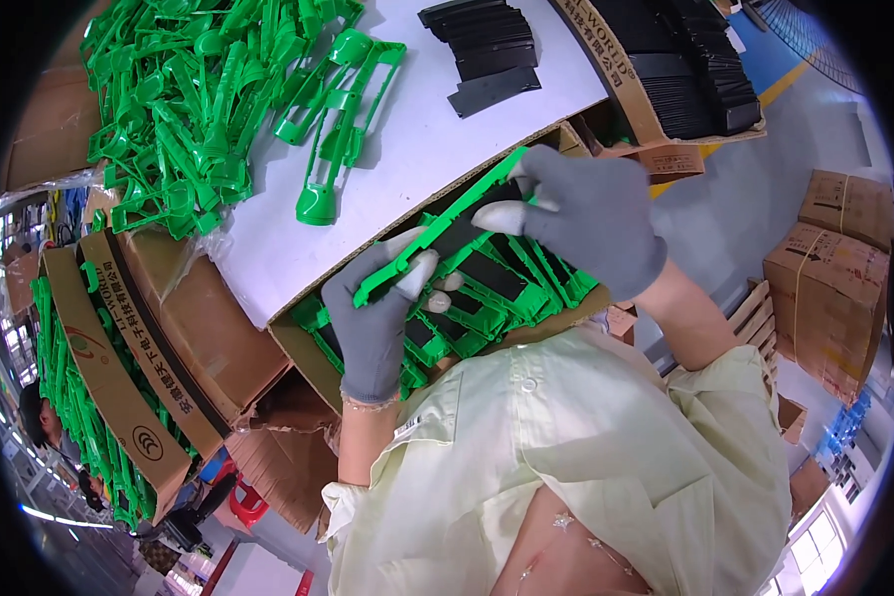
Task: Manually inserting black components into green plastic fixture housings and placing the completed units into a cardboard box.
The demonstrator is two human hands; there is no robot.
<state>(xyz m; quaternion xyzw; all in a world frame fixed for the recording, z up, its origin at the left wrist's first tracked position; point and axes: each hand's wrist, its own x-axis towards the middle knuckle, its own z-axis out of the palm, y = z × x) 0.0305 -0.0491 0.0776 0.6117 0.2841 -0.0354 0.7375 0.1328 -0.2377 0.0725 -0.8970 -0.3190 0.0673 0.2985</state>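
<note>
In the head view, the green frame point(455, 213) was above the open carton point(308, 360). Fingers of the left hand point(375, 320) and right hand point(594, 219) were clamped on it. It looked light, stiff, rather smooth; its long edges seemed the safest hold.

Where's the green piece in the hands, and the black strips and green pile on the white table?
Green piece point(445, 226): head view, middle of its long edge.
Black strips point(487, 46): head view, middle of the stack.
Green pile point(197, 111): head view, middle of the heap.

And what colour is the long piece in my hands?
The long piece is bright green and black, best seen in the head view.
</note>
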